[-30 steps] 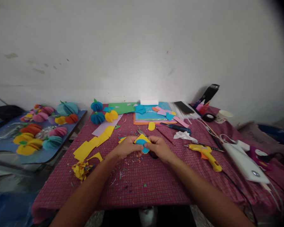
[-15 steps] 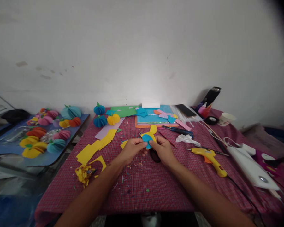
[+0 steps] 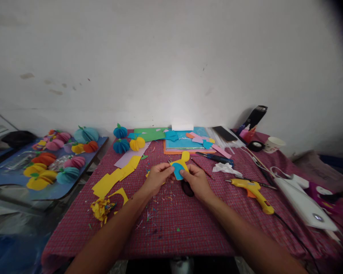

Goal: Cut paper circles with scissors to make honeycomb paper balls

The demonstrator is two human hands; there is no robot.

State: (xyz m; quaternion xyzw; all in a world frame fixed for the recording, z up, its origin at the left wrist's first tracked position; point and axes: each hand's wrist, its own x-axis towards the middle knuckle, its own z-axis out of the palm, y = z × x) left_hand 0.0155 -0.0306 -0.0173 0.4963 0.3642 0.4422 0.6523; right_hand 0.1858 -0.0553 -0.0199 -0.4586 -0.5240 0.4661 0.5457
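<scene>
A: How far along is this paper craft looking?

B: Both hands are working mid-worktop (image 3: pixel 165 228). The left hand (image 3: pixel 157 177) and the right hand (image 3: pixel 196 179) are each pinching an edge of a small stack of cut shapes, a blue paper piece (image 3: pixel 177 170) lying on a yellow paper piece (image 3: pixel 184 161), held just above the cloth.

A: So what is already done?

B: Judging by the finished paper balls (image 3: pixel 125 141) sitting at the far left of the worktop, and many more resting on the side table (image 3: pixel 5 180), plenty are complete. This one is only beginning: a couple of pieces are being lined up.

A: And what is left?

B: Probably more pieces, then gluing; the yellow glue gun (image 3: pixel 253 189) is lying untouched, near the right hand. Yellow offcuts (image 3: pixel 111 179) are lying by the left.

A: Any writing showing?

B: None that I am managing to read; everything is too small.
</scene>
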